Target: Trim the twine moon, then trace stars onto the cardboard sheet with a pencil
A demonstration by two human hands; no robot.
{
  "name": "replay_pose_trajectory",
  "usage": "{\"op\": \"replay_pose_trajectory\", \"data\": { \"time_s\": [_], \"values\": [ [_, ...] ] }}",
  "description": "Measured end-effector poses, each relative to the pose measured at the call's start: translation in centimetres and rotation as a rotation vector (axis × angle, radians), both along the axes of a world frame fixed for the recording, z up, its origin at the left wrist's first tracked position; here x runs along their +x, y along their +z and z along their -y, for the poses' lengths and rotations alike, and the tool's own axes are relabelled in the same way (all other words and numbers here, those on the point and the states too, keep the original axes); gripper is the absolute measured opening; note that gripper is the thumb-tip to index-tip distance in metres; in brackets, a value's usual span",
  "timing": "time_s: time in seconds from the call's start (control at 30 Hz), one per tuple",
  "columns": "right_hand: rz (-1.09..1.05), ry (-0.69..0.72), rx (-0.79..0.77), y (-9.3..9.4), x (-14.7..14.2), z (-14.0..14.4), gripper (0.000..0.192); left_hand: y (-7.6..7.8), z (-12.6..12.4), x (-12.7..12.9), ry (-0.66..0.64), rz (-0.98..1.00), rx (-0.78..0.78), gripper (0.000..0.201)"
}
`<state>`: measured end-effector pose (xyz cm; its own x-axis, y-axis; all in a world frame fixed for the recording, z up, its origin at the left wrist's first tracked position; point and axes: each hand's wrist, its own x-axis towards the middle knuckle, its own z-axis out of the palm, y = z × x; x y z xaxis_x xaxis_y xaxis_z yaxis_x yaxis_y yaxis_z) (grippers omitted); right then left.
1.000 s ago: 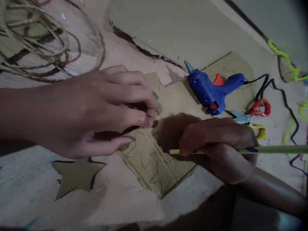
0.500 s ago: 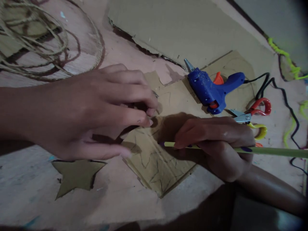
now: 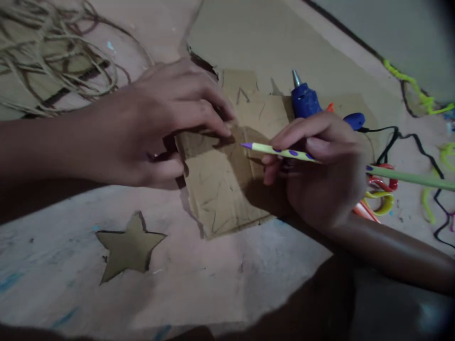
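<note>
A: Logging from the remote desk. I see the left hand point(image 3: 159, 123) spread flat, fingers pressing down on the upper left part of a cardboard sheet point(image 3: 222, 189) that lies on the work surface point(image 3: 249, 274).

B: And the other hand?

A: The right hand point(image 3: 320, 170) is closed around a green pencil point(image 3: 284, 152) with purple dots, tip raised just above the sheet and pointing left, not touching it as far as I can tell.

B: How far along is the work, by your reading?

A: One cut-out cardboard star point(image 3: 130, 246) lies apart from the sheet, lower left, so I judge one piece finished. The sheet carries faint star outlines in pen or pencil; I can make out at least one near its lower edge. None of those look cut yet, so marking seems partly done and cutting remains.

B: Tools nearby?

A: A blue glue gun point(image 3: 305, 100) rests behind the right hand, and scissors point(image 3: 382, 189) with red and yellow handles lie beside the wrist, both untouched. Loose twine point(image 3: 53, 61) sits far left.
</note>
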<state>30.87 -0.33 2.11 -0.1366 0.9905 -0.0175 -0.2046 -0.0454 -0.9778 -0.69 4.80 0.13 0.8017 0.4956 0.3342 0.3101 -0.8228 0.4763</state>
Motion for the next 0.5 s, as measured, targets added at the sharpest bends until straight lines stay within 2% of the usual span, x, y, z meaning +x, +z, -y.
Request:
{"op": "replay_pose_trajectory", "data": {
  "time_s": [0.17, 0.3, 0.4, 0.5],
  "values": [
    [-0.092, 0.019, -0.010, -0.5, 0.0, -1.1, 0.009, -0.1, 0.0, -0.4, 0.135, 0.027, -0.033, 0.043],
    [-0.022, 0.141, 0.073, -1.1, 1.3, -0.6, 0.031, -0.7, 0.3, -0.7, 0.125, 0.054, -0.173, 0.048],
    [0.065, 0.213, 0.204, -1.3, 2.2, -0.3, 0.042, -0.8, 0.5, -1.0, 0.074, 0.132, -0.379, 0.052],
    [0.205, 0.242, 0.408, -1.0, 3.7, -0.7, 0.057, -0.5, 0.6, -1.0, 0.107, 0.178, -0.508, 0.042]
  ]
}}
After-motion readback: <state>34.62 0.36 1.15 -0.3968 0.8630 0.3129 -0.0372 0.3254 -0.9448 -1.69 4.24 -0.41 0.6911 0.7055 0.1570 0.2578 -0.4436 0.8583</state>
